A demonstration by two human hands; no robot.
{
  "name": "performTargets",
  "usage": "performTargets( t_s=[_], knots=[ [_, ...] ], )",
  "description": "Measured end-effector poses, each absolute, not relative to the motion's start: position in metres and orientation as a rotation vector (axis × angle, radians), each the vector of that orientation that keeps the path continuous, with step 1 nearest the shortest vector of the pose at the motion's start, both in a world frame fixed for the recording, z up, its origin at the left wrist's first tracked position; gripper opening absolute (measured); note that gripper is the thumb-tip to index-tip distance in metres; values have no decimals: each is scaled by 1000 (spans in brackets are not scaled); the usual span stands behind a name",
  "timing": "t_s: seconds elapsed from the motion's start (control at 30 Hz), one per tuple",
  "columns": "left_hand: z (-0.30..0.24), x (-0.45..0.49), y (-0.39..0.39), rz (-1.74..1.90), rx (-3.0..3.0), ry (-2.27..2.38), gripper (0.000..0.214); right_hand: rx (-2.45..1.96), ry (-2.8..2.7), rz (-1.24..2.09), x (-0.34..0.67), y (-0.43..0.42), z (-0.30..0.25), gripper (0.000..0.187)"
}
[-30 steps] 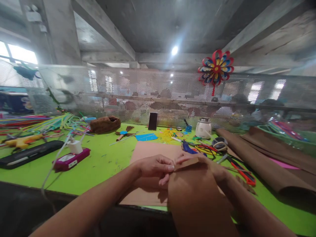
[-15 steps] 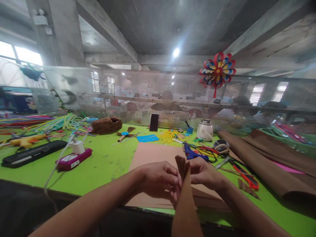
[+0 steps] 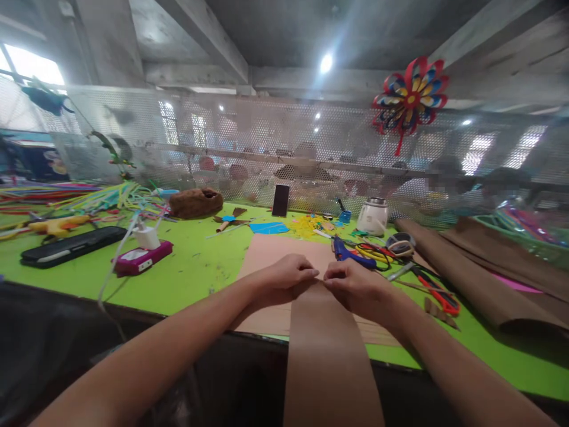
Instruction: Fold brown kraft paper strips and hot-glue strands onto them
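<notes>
A long brown paper strip (image 3: 331,356) hangs from the table's front edge toward me, its far end up between my hands. My left hand (image 3: 291,276) pinches that far end at its left corner, thumb against fingers. Close beside it, my right hand (image 3: 353,284) pinches the same end on the right. Only a small gap separates the two sets of fingertips. Under both hands lies a stack of light tan sheets (image 3: 262,255). Just beyond my right hand rests a blue glue gun (image 3: 351,254).
Right of my hands are a red-and-black utility knife (image 3: 438,293), a tape roll (image 3: 400,244) and rolled brown paper (image 3: 466,273). A magenta power strip (image 3: 142,259) and a black case (image 3: 73,246) lie left. At the back stand a phone (image 3: 280,200) and a white pot (image 3: 373,216).
The brown strip has turned from edge-on to flat, its broad face now showing. Its gathered, pleated end no longer stands up between my hands. The view has tilted down slightly.
</notes>
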State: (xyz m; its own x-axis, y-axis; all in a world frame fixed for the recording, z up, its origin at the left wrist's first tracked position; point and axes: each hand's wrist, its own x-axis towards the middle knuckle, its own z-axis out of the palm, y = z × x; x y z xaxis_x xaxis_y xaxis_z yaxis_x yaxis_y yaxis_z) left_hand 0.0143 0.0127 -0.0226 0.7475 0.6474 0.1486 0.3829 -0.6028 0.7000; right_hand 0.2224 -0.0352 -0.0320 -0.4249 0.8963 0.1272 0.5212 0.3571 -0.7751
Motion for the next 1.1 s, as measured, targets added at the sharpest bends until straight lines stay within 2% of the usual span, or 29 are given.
performTargets(
  t_s=[0.17, 0.33, 0.57, 0.73, 1.1],
  knots=[
    [-24, 15, 13, 465, 2565, 721, 30, -1212, -2065, 841, 217, -35, -40, 18],
    [-26, 17, 13, 469, 2665, 696, 22, -1302, -2168, 606, 219, -37, -38, 19],
    [-32, 21, 15, 477, 2625, 778, 15, -1245, -2354, 362, 200, -53, -22, 20],
    [-36, 21, 18, 484, 2599, 784, 14, -1231, -2350, 192, 201, -44, -38, 16],
    [-25, 10, 11, 394, 2582, 802, 9, -1396, -2233, 318, 215, -50, -40, 5]
  ],
)
